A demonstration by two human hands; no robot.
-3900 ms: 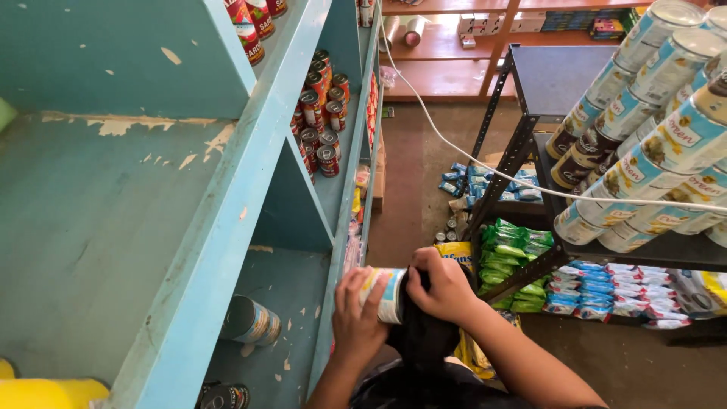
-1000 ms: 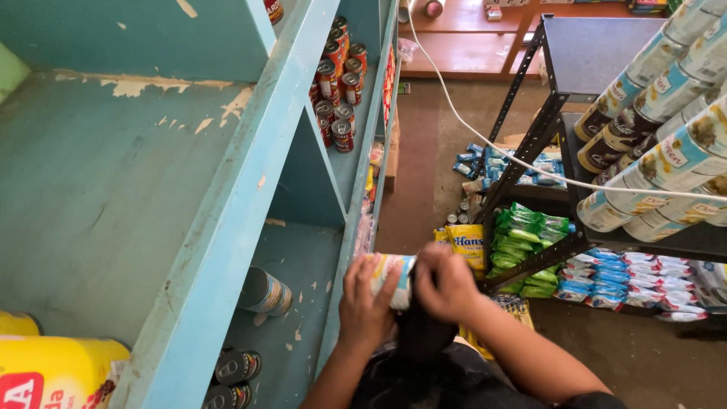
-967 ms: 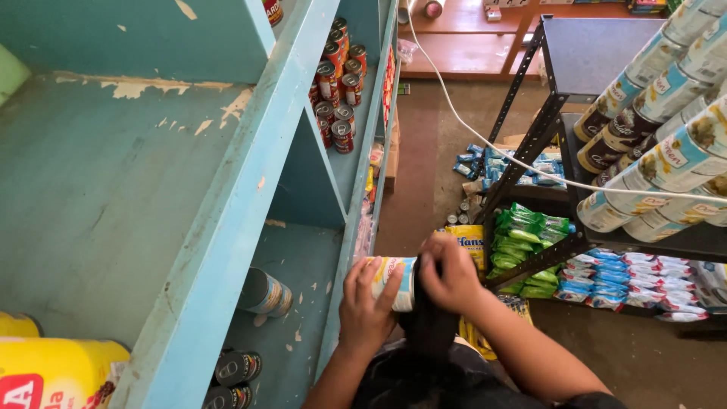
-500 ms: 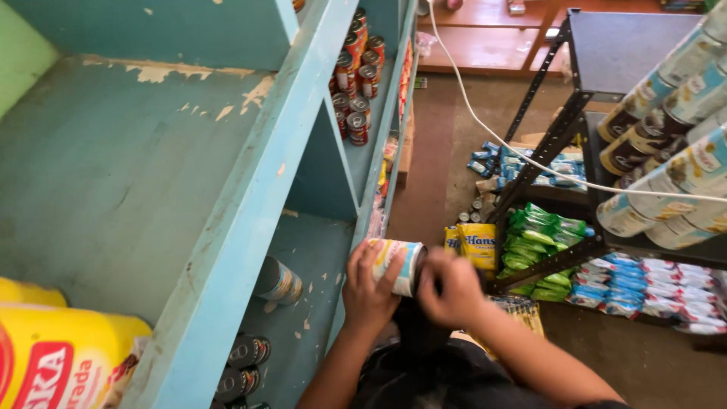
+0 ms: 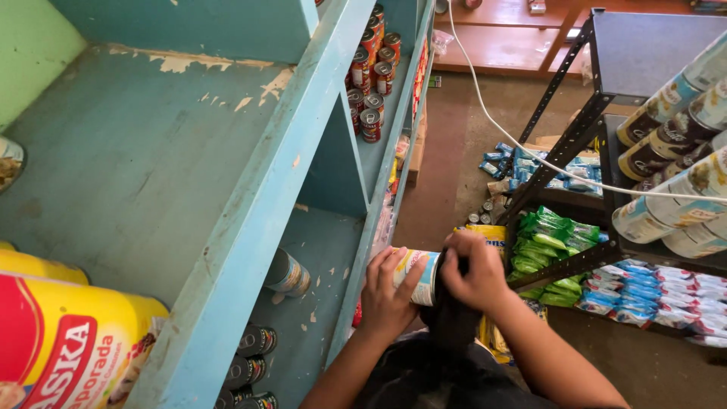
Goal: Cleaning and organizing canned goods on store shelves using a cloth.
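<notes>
The can (image 5: 421, 274) I'm working on is a small tin with a pale label, cream and light blue with a touch of yellow and red. It lies on its side in the air, not resting on any shelf, just off the front edge of the blue shelf's lower tier. My left hand (image 5: 386, 295) wraps its left end, fingers curled over the top. My right hand (image 5: 473, 269) presses a dark cloth (image 5: 452, 318) against its right end, which the cloth covers; the rest of the cloth hangs down below the can. Only the middle of the label shows between my hands
</notes>
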